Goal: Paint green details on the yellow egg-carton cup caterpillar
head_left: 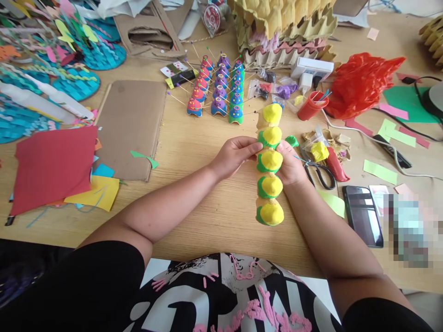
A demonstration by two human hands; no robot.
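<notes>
Between my two hands is an egg carton strip (271, 160), a row of several bumps coated in yellow on top with green along their lower sides. The bump at the far end shows yellow with bare carton below it. My left hand (237, 154) pinches the strip's left edge near the second bump, thumb on top. On the opposite edge my right hand (290, 163) grips it at about the same height, its fingers partly hidden behind the strip. A small lump of green clay (291, 140) lies just beyond my right hand.
Finished-looking painted carton strips (219, 87) stand ahead with sticks poking out. To the right are scissors (320, 173), a red cup (309, 106), a red plastic bag (360, 85) and a phone (362, 216). Cardboard (133, 124) and red paper (55, 168) lie left; egg trays (284, 23) are stacked behind.
</notes>
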